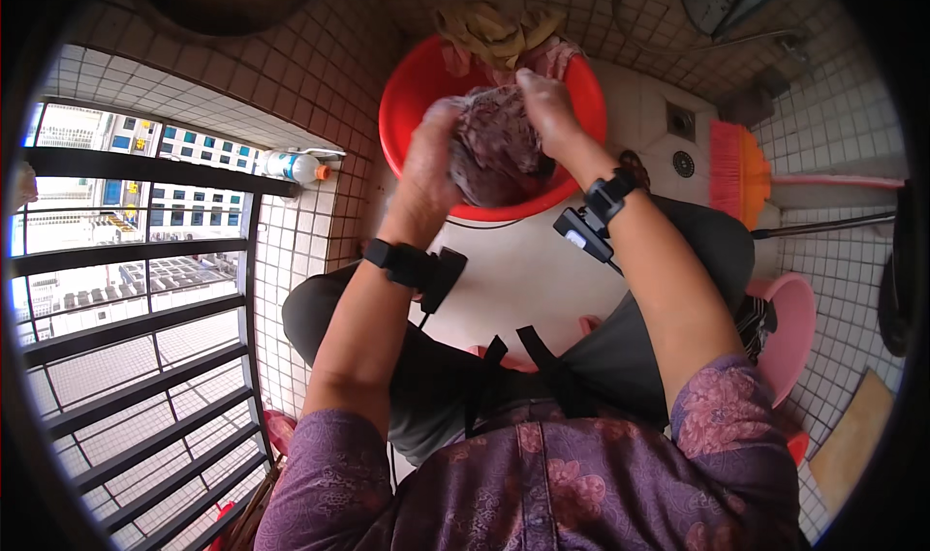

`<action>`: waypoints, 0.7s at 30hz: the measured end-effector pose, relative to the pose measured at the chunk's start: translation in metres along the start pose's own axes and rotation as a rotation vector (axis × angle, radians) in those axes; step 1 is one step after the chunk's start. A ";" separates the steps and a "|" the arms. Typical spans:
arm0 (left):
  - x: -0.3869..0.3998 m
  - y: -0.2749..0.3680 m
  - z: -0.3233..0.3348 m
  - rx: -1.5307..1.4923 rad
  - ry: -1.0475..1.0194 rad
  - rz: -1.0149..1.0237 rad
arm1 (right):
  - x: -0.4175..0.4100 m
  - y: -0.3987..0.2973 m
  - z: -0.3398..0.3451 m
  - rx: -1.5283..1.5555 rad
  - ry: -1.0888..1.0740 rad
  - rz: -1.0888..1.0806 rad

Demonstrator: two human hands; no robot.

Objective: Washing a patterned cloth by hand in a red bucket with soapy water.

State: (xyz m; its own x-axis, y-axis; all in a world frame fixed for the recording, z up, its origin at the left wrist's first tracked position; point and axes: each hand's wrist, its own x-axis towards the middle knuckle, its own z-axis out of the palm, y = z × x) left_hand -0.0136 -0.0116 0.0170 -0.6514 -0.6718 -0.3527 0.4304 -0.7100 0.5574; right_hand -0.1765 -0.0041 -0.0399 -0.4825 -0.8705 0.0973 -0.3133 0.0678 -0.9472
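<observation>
A bunched, dark purplish patterned cloth (498,141) hangs between my two hands over a red plastic basin (414,90). My left hand (434,151), slightly blurred, grips the cloth's left side. At its upper right edge, my right hand (545,108) holds it with thumb and fingers. Most of my fingertips are hidden by the folds. Yellowish-brown cloth (501,32) and pinkish cloth (559,57) drape over the basin's far rim. The cloth in my hands hides much of the basin's inside.
To the right are a floor drain (681,120), an orange broom (737,173) and a pink plastic tub (795,333). A plastic bottle (294,166) lies on the tiled ledge at left, above a dark metal railing (138,257). A tap (792,42) juts from the tiled wall.
</observation>
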 end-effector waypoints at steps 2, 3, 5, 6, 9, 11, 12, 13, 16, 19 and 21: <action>-0.008 0.023 -0.012 -0.110 -0.019 0.031 | -0.001 -0.016 -0.013 1.173 -0.249 0.605; -0.009 0.029 -0.020 -0.178 -0.074 0.040 | -0.002 -0.030 -0.025 1.217 -0.244 0.608; -0.013 0.036 -0.025 -0.133 -0.033 0.127 | 0.005 -0.036 -0.039 1.189 -0.191 0.535; -0.014 0.039 -0.028 -0.120 -0.022 0.160 | 0.006 -0.038 -0.045 1.189 -0.191 0.534; -0.020 0.050 -0.032 -0.153 -0.101 0.109 | 0.010 -0.033 -0.061 1.163 -0.138 0.576; -0.022 0.049 -0.025 -0.184 -0.064 0.140 | 0.016 -0.017 -0.068 1.075 -0.100 0.593; -0.025 0.050 -0.025 -0.186 -0.085 0.124 | 0.011 -0.023 -0.070 1.041 -0.171 0.554; -0.027 0.050 -0.025 -0.189 -0.107 0.108 | 0.007 -0.028 -0.068 1.043 -0.177 0.553; -0.031 0.045 -0.016 -0.189 -0.141 0.109 | -0.012 -0.057 -0.067 0.242 -0.479 0.122; -0.035 0.042 -0.007 -0.204 -0.137 0.081 | -0.022 -0.066 -0.046 0.301 -0.698 0.100; -0.032 0.040 -0.004 -0.242 -0.192 0.016 | -0.025 -0.051 -0.033 0.427 -0.689 0.016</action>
State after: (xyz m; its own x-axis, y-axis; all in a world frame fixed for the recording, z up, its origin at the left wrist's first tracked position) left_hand 0.0274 -0.0193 0.0474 -0.7395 -0.6474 -0.1844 0.5629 -0.7450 0.3580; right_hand -0.1755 0.0298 0.0157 0.1719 -0.9851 0.0044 0.0964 0.0124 -0.9953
